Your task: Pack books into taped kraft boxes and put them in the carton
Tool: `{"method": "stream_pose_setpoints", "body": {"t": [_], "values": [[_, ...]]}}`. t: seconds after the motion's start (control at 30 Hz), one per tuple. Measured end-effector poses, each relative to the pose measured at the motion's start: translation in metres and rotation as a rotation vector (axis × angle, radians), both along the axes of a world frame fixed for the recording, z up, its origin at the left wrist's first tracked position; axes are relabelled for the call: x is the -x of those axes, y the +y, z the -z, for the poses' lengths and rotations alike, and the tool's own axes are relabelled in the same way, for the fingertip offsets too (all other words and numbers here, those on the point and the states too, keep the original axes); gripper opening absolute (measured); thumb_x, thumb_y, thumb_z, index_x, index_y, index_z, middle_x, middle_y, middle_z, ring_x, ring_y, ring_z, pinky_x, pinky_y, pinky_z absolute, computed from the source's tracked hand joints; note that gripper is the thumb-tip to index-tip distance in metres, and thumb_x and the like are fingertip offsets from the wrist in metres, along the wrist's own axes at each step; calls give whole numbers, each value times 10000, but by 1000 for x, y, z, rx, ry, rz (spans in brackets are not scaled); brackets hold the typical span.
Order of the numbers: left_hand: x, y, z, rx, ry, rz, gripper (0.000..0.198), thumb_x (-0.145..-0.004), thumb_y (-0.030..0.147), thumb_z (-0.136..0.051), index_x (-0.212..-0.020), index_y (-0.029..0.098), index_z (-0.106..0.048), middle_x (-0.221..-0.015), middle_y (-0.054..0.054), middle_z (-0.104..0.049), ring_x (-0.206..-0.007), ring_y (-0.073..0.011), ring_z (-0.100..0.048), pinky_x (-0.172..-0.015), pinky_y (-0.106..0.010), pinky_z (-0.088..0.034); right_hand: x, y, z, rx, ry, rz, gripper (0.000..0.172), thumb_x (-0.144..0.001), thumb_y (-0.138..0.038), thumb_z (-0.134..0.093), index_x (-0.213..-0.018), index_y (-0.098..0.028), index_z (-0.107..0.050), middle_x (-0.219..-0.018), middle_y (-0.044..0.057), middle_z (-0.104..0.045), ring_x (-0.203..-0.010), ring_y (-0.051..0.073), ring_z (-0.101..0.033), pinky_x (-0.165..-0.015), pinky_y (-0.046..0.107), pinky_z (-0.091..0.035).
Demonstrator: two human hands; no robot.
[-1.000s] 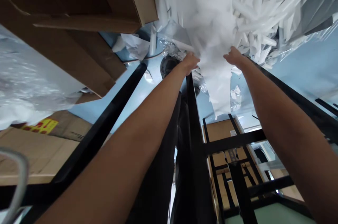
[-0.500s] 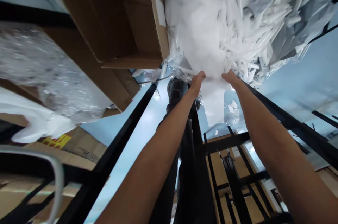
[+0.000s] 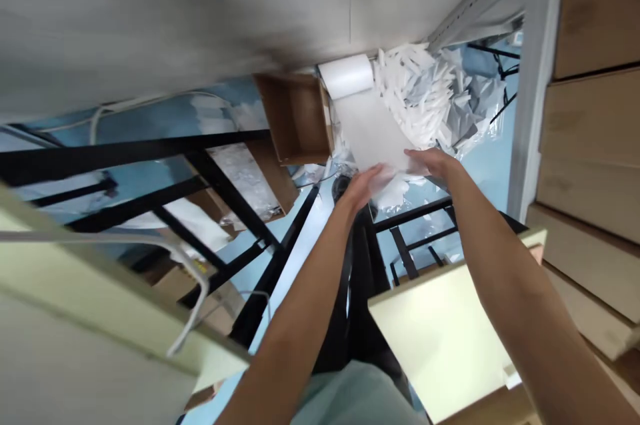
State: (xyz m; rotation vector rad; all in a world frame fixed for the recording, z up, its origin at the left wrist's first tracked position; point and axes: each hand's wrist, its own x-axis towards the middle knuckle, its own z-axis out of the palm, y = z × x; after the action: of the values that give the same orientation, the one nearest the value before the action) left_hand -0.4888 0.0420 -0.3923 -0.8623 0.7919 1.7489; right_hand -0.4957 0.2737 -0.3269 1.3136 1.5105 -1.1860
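Observation:
A thick white roll (image 3: 346, 76) lies on the floor against the wall. From it a wide white packing sheet (image 3: 373, 125) runs toward me, and its near end is blurred between my hands. My left hand (image 3: 364, 186) is closed on the sheet's left side, its fingertips smeared by motion. On the opposite edge my right hand (image 3: 431, 162) grips the same sheet, thumb and fingers together. White crumpled scraps (image 3: 417, 95) are heaped right beside the sheet.
An open cardboard box (image 3: 299, 119) stands left of the roll. Black metal frames (image 3: 227, 195) flank me, with a pale yellow board (image 3: 445, 338) at lower right and another board (image 3: 220, 365) at lower left. Stacked cartons (image 3: 595, 125) rise along the right.
My view has risen and pulled back, bringing the roll, the wall and the boards into sight. Both hands have lifted the end of the sheet off the floor area.

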Motion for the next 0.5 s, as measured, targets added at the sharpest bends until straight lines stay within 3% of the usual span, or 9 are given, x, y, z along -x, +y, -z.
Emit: {"method": "stream_pose_setpoints", "body": {"t": [0.17, 0.3, 0.4, 0.5], "values": [[12, -6, -105, -53, 23, 53, 282, -838, 327, -891, -1047, 143, -852, -1121, -104, -863, -1125, -279, -813, -1126, -366, -572, -1, 7, -119, 123, 60, -12, 399, -845, -533, -940, -957, -173, -809, -1042, 120, -848, -1007, 247, -785, -908, 308, -630], [6, -15, -187, -99, 123, 75, 284, -834, 299, -874, -1054, 120, -855, -1148, -122, -861, -1154, -295, -807, -1144, -381, -572, -14, 11, -213, 98, 260, -40, 464, -770, -589, -980, -904, -179, -810, -850, 64, -809, -848, 207, -748, -833, 306, -622], [-5, -29, -243, -116, 243, 77, 295, -798, 306, -894, -1031, 130, -855, -1142, -120, -863, -1219, -314, -789, -1183, -405, -558, -33, 12, -272, 124, 416, -5, 515, -721, -644, -994, -874, -199, -785, -703, 21, -740, -767, 201, -722, -761, 315, -626], [-19, -45, -292, -120, 341, 91, 362, -779, 322, -912, -1091, 151, -847, -1151, -118, -863, -1298, -345, -757, -1218, -450, -542, -60, 8, -320, 149, 536, 29, 527, -704, -652, -1005, -862, -212, -763, -664, -1, -705, -758, 201, -721, -751, 324, -636]]}}
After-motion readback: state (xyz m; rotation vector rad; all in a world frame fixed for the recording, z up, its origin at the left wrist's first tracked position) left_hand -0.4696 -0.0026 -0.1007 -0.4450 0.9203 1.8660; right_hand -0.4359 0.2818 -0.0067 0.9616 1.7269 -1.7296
